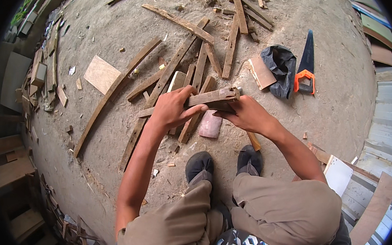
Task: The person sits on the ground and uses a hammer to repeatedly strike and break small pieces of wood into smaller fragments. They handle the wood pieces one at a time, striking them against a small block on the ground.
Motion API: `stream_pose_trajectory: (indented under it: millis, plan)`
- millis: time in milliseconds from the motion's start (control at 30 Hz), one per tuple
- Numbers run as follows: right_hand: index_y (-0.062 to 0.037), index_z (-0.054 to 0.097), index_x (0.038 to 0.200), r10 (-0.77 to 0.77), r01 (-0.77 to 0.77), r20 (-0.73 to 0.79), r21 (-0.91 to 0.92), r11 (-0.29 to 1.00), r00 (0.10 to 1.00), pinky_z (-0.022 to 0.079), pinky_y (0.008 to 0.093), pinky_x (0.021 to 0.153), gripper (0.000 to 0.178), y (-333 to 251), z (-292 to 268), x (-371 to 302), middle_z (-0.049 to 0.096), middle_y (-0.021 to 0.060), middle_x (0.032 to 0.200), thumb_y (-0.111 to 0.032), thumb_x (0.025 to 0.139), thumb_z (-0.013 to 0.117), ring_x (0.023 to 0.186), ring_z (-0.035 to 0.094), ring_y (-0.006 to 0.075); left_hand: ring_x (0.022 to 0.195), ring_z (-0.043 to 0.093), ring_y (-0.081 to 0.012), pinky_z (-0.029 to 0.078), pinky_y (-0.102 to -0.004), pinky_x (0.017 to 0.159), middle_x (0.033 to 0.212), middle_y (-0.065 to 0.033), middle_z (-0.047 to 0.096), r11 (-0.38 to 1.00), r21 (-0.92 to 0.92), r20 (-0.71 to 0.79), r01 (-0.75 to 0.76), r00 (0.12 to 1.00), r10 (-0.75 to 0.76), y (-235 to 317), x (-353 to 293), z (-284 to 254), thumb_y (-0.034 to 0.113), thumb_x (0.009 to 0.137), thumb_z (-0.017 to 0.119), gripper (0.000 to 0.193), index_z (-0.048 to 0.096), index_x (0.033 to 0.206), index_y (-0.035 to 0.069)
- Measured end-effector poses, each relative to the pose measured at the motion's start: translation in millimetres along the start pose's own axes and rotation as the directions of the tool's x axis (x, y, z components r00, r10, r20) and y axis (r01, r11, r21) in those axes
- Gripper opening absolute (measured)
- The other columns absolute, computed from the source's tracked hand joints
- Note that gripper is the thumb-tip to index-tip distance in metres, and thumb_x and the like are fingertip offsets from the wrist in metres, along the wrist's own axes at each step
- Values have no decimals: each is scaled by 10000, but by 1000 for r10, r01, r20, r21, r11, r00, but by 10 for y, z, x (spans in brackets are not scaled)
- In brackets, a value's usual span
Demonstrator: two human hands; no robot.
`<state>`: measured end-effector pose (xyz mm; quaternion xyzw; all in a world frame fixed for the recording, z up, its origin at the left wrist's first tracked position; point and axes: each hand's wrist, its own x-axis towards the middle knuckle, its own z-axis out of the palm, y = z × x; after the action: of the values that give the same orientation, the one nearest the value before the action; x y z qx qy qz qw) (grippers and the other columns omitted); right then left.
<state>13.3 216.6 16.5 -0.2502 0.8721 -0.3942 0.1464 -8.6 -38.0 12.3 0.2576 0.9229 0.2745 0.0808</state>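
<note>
My left hand [176,106] is closed around a short weathered wooden batten [212,97], held nearly level in front of my knees. The batten's right end is split, with a dark hole in it. My right hand [247,115] is closed at that end, its thumb reaching in under the wood. From below the right hand sticks a yellowish wooden handle [253,141], which looks like a hammer's; the tool's head is mostly hidden by the hand and the batten. A pinkish block [210,125] lies on the ground just beneath.
Several old battens [169,71] lie crossed ahead of me, with a long bent strip [111,99] and a plywood piece [102,74] to their left. To the right are a black plastic bag [280,70], a board [262,72] and an orange-handled handsaw [306,67]. Corrugated metal sheets [387,130] line the right edge.
</note>
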Motion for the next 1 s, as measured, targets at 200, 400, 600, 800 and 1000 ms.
stream_pose_trajectory:
  millis: [200,400,600,800,1000]
  plan:
    - [-137,676,1175,-70,95,106,-250,964,992,527,457,803,305,159,37,-84,701,152,1016,-263,899,646,926,663,356,641,660,-374,519,-452,605,608,-185,608,992,107,116,60,991,-73,8,-58,209,554,860,666,524,626,876,32]
    - [-127,689,1144,-104,83,-29,-418,905,994,471,423,820,370,238,236,-111,700,136,997,-384,881,647,917,664,321,564,637,-367,517,-449,569,587,-196,593,990,105,-13,92,996,-91,165,-105,338,534,892,646,529,617,820,11]
    - [-38,624,1062,7,-16,-21,-458,889,1000,449,398,806,448,167,271,1,698,163,929,-453,893,627,828,674,323,564,633,-361,488,-448,557,590,-216,589,929,-114,36,351,936,-350,167,-199,341,498,913,638,515,653,935,-16]
    - [-15,560,1127,96,-58,150,-241,969,984,502,485,807,494,149,275,5,692,204,972,-466,926,586,913,667,379,573,640,-351,479,-420,549,598,-201,605,923,-175,-11,342,937,-349,169,-337,385,505,912,637,505,652,984,5]
    - [-24,598,1199,158,-128,325,-113,985,932,525,479,834,479,315,442,-257,681,248,1015,-430,949,555,965,651,415,666,674,-383,512,-454,612,653,-209,643,954,-66,148,293,948,-281,222,-382,465,549,891,638,546,614,1097,44]
